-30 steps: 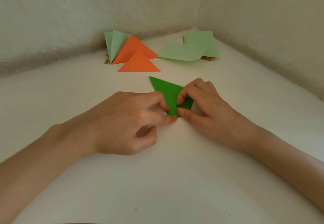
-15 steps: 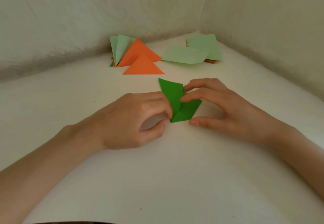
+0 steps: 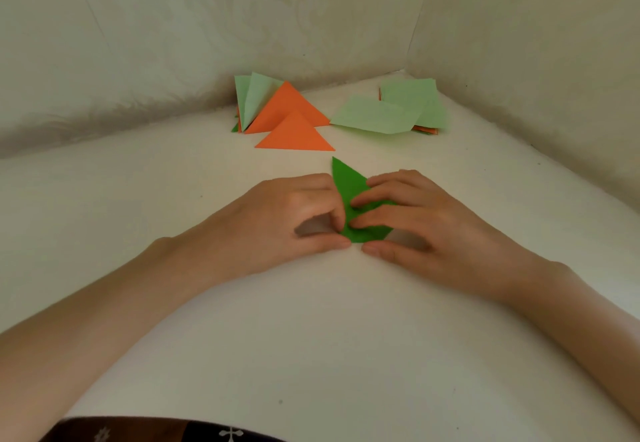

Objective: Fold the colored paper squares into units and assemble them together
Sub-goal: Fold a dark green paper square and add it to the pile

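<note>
A dark green folded paper piece (image 3: 348,183) lies on the white surface between my hands, its pointed tip aimed away from me. My left hand (image 3: 287,220) holds its left edge with curled fingers and thumb. My right hand (image 3: 412,223) presses its fingertips down on the right flap, thumb lying on the surface below the paper. Two orange folded triangles (image 3: 294,133) lie just beyond, one leaning on pale green folded units (image 3: 254,98).
A stack of pale green paper squares (image 3: 408,102) with orange sheets under it sits at the back right corner. Walls close the surface at the back and right. A dark patterned cloth edge (image 3: 166,431) shows at the bottom.
My right hand has come back down onto the green paper and flattens its right flap, which stood open half a second ago. My left hand stays on the left edge.
</note>
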A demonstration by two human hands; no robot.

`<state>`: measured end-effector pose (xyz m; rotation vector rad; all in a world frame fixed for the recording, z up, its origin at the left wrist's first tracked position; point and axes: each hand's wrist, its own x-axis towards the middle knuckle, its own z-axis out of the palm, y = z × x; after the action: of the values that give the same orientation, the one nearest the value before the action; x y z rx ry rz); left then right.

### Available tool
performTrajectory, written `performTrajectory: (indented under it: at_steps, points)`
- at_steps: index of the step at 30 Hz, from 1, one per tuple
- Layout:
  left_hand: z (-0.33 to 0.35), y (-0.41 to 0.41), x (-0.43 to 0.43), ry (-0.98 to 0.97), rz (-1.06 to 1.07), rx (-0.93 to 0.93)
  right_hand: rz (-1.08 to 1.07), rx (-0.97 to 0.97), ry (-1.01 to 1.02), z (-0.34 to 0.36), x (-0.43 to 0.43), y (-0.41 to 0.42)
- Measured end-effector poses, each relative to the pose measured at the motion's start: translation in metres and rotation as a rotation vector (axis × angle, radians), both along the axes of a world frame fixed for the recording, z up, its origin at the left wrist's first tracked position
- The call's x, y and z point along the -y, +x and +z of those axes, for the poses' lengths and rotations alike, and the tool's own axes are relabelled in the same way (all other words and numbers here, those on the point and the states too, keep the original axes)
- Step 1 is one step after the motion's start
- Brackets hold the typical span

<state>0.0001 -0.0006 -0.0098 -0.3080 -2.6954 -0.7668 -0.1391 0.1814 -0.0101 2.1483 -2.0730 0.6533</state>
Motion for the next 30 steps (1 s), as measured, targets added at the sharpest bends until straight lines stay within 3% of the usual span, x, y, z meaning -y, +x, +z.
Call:
performTrajectory:
  at_steps: [13,24,30]
  points:
    - [0.005,0.012,0.004,-0.131,-0.092,-0.001,0.066,-0.048,-0.022,0.004,-0.007,0.002]
    - [0.010,0.011,0.000,-0.401,-0.106,-0.081,0.012,-0.291,0.018,0.006,-0.009,0.010]
    - [0.006,0.012,-0.004,-0.393,-0.073,-0.115,0.049,-0.131,0.070,0.007,-0.019,0.006]
